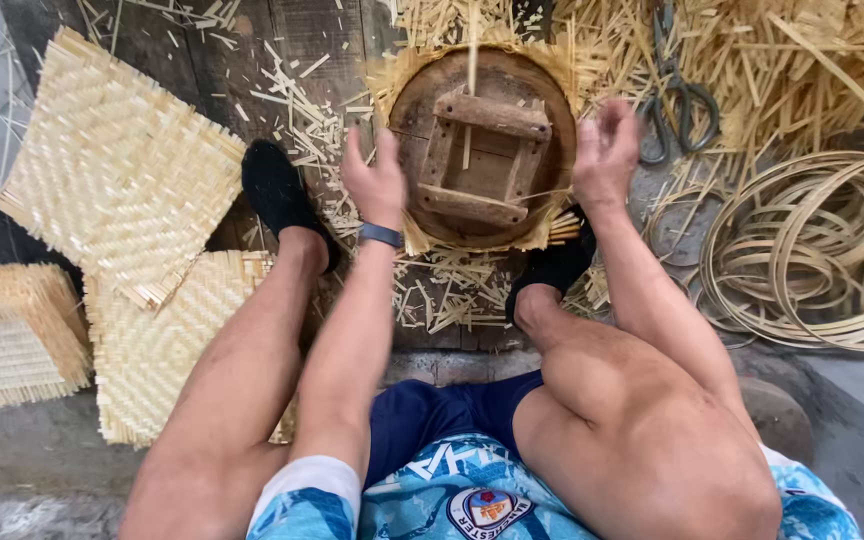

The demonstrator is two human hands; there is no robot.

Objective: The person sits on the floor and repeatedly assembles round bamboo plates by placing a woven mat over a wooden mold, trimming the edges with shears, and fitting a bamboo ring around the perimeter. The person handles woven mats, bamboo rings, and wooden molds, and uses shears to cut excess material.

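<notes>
At upper centre of frame: round wooden mould (482, 150) (woven bamboo pinned beneath) between both hands | left hand (374, 180) touching left rim, fingers spread | right hand (604, 150) beside right rim, spread, empty

Soft, even daylight falls from above; shadows are faint and short. Focus holds sharp between the hands, with slight motion blur on the right hand (607, 150) and wide-angle bowing at the edges.

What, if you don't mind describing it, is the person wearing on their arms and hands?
Both hands are bare: the left hand and right hand have no gloves. A blue-grey wristband circles the left wrist. Short sleeves, white-edged over a light blue pattern, end above the elbows.
</notes>
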